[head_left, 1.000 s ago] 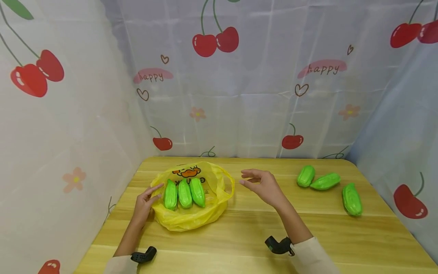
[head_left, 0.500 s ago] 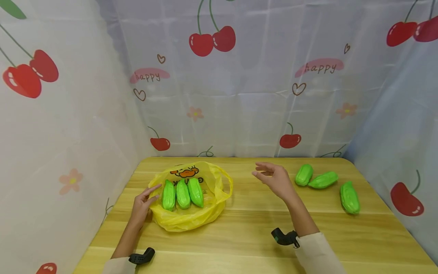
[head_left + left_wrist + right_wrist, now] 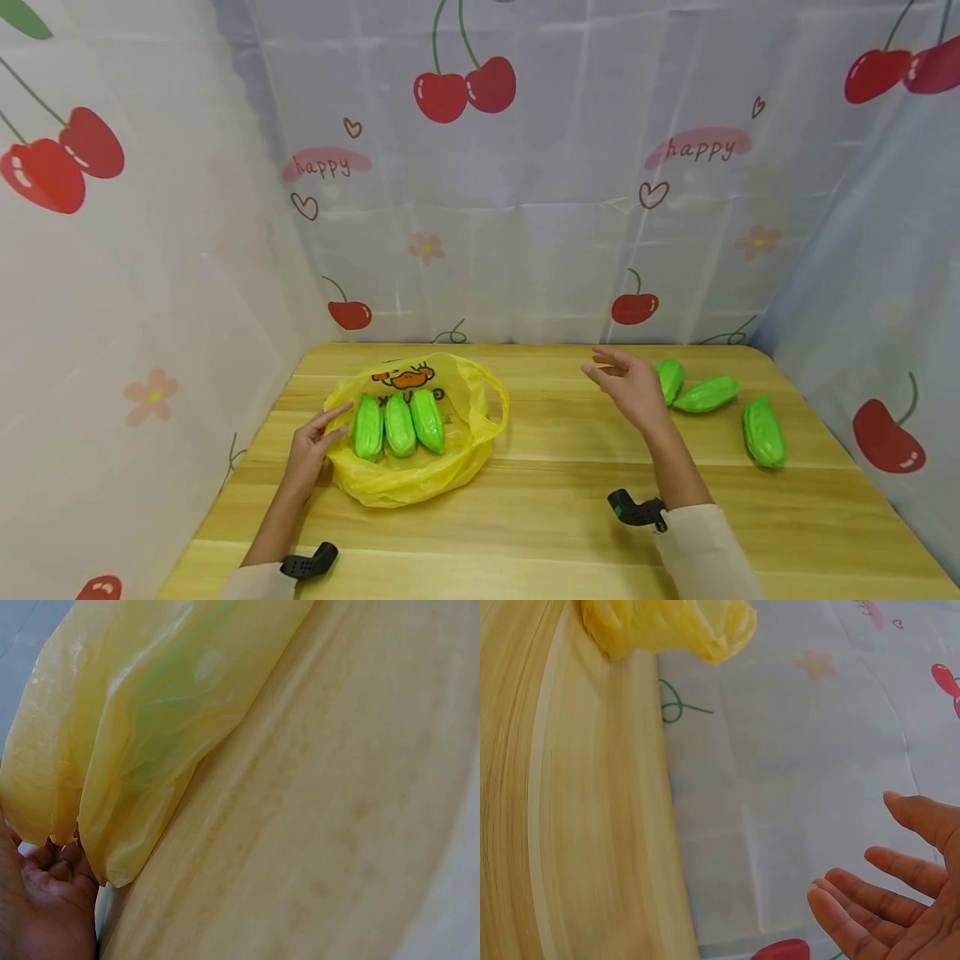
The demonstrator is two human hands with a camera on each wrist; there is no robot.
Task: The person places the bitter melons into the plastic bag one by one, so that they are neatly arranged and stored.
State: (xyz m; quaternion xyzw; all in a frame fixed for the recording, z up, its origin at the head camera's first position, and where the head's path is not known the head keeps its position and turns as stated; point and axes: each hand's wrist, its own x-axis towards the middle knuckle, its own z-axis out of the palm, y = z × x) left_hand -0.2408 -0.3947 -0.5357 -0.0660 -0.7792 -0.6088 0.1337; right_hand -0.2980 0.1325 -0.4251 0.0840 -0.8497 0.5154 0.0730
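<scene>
A yellow plastic bag (image 3: 416, 483) lies with its mouth open on the left of the table, a duck print on its inner wall. Three glossy bright-green pod-shaped pieces (image 3: 400, 427) lie side by side in it. My left hand (image 3: 306, 450) holds the bag's left rim; in the left wrist view the bag hides part of the fingers of that hand (image 3: 56, 907). Raised over the table, my right hand (image 3: 633, 392) holds nothing, its fingers loosely bent. It partly covers one of three more green pieces (image 3: 707, 394) on the right.
The wooden table (image 3: 540, 517) has its far edge against a cherry-print curtain (image 3: 525, 208), and similar curtains stand at both sides. One green piece (image 3: 764, 433) lies apart near the table's right edge. The bag's loop handle (image 3: 504, 408) sticks out rightward.
My right hand has moved right and slightly up, away from the bag and toward the green pieces on the right. The left hand stays at the bag's rim.
</scene>
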